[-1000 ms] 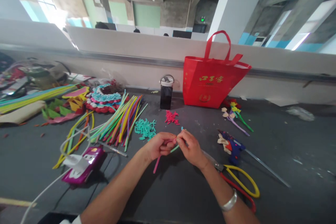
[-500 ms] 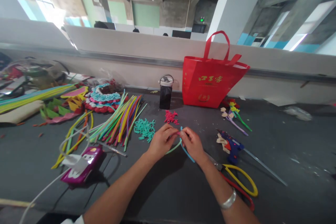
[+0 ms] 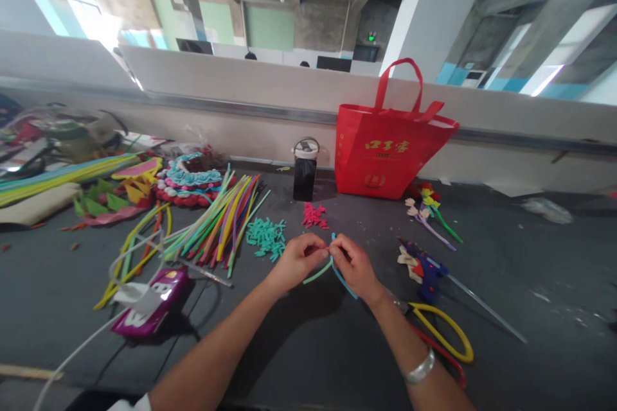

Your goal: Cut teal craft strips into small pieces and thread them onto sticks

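My left hand (image 3: 299, 261) and my right hand (image 3: 354, 264) meet at the middle of the dark table, fingertips pinched together around a small pink piece (image 3: 329, 250). A blue strip (image 3: 345, 282) runs down from my right fingers, and its tip shows above them. Below the fingertips a light green strip (image 3: 318, 274) curves to the left. Just beyond my hands lie a pile of pink pieces (image 3: 315, 215) and a pile of teal pieces (image 3: 266, 237).
Colourful strips (image 3: 224, 221), wreaths (image 3: 187, 180) and a purple power strip (image 3: 152, 305) lie left. Behind stand a black bottle (image 3: 304, 173) and red bag (image 3: 390, 151). At right are craft flowers (image 3: 431, 212), a glue gun (image 3: 427, 270) and scissors (image 3: 446, 327).
My left hand has shifted slightly, and more of the light green strip shows below the fingers. Both hands stay pinched together at nearly the same spot.
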`<act>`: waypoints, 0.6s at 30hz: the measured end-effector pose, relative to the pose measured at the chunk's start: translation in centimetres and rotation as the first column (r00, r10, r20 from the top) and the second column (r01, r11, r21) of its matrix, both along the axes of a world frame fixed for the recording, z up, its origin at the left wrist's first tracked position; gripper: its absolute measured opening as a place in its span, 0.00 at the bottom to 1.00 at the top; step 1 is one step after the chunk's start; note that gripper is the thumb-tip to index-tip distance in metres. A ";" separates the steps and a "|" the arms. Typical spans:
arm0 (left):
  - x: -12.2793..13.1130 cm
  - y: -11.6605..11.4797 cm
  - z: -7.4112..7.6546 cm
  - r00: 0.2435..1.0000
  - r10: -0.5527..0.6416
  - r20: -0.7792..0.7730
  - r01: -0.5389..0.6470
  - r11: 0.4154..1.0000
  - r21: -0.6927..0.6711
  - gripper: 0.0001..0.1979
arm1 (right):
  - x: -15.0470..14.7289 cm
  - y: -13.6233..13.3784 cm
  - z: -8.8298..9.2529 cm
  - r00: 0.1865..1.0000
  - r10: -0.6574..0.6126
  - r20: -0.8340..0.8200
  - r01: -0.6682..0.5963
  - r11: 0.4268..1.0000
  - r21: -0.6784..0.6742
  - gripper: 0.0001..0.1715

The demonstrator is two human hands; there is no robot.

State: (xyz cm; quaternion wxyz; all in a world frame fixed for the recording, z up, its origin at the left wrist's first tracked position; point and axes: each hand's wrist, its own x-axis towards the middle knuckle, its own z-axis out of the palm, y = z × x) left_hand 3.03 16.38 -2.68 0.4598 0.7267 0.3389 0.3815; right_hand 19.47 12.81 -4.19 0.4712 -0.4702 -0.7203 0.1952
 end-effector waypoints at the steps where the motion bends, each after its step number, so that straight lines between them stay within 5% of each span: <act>1: 0.0 0.0 0.1 0.999 -0.020 0.039 0.024 0.993 -0.115 0.12 | 0.0 0.0 0.1 1.000 0.008 0.014 -0.008 1.000 0.016 0.13; 4: 0.0 -0.1 0.3 0.990 -0.044 0.130 0.089 0.925 -0.370 0.15 | 0.1 -0.1 0.2 0.999 0.031 0.044 -0.034 0.998 0.059 0.11; 9: -0.1 -0.2 0.4 0.973 -0.035 0.230 0.148 0.856 -0.495 0.15 | 0.1 -0.1 0.1 0.997 0.031 0.067 -0.038 0.995 0.096 0.10; 13: 0.2 -0.2 0.0 0.970 -0.025 0.243 0.145 0.859 -0.491 0.15 | 0.0 0.0 -0.1 0.999 -0.009 0.044 0.005 0.997 0.082 0.11; 18: 0.2 0.3 -0.6 0.991 0.023 0.132 0.016 0.958 -0.287 0.13 | 0.1 0.1 -0.5 0.998 -0.059 -0.023 0.059 0.998 -0.023 0.13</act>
